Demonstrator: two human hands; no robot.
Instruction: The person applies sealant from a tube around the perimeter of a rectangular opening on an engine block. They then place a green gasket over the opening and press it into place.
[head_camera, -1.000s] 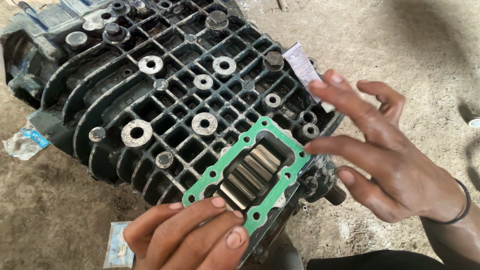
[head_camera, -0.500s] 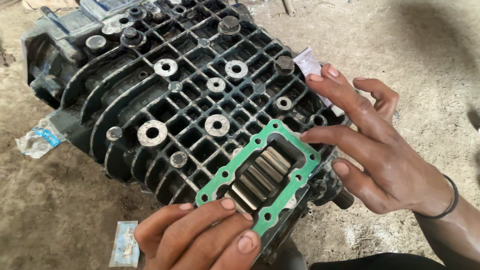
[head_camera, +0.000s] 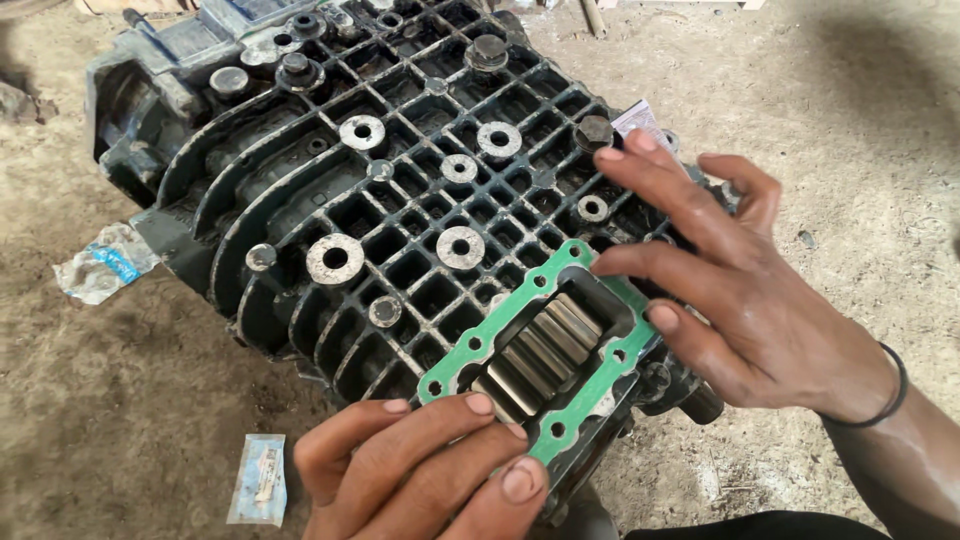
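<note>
- A big dark ribbed metal housing (head_camera: 400, 200), gridded with ribs and round silver bosses, lies on dusty ground (head_camera: 850, 130).
- The right hand (head_camera: 760, 300) rests on the housing's near right corner, fingers spread flat, fingertips touching the far edge of the gasket.
- The left hand (head_camera: 420, 470) lies at the bottom of the view, fingers pressed together, tips on the gasket's near end.
- A green rectangular gasket (head_camera: 545, 350) with bolt holes frames an opening where grey metal rollers (head_camera: 540, 350) show.
- Seating it well seems to call for matching every hole to the one beneath and pressing evenly, with no dragging.
- Small plastic packets lie on the ground: one at left (head_camera: 100, 265), one near the left hand (head_camera: 258, 480).
</note>
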